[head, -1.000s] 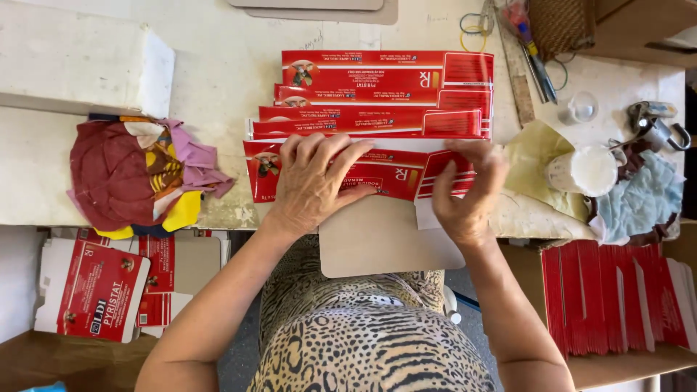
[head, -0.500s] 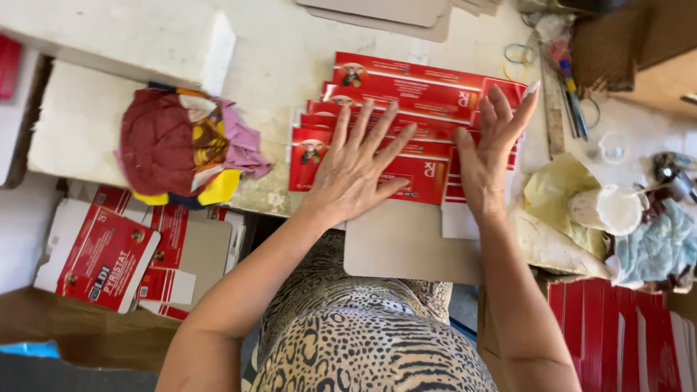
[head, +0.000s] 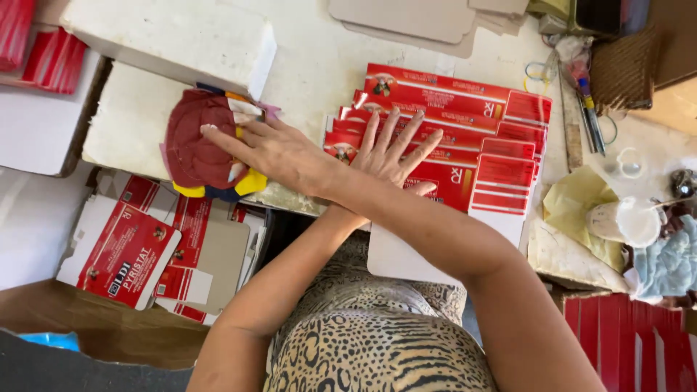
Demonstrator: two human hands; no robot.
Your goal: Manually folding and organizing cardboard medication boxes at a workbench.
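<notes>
My right hand crosses over my other forearm and lies open on a wad of red, yellow and pink cloth, fingers stretched out along it and not closed around it. That wad sits just left of the fan of flat red cartons, on a white foam block. My left hand lies palm down on the fan itself, fingers spread wide, pressing and holding nothing. The cartons are the thing I am working on. They lie flat and unfolded on the worn white tabletop, overlapped in steps so that an edge strip of each one shows. A plain white card blank pokes out from under the near edge of the fan. Right of the fan I see pens, a few rubber bands, a crumpled yellow paper and a small white pot. Beyond the fan lie grey card blanks. Below and left of it, off the table, loose flat cartons sit in a box, and below right stands a packed row of red ones. By my reading the fanning is done, but I see nothing on the exposed strips, and no carton in view is folded up.
</notes>
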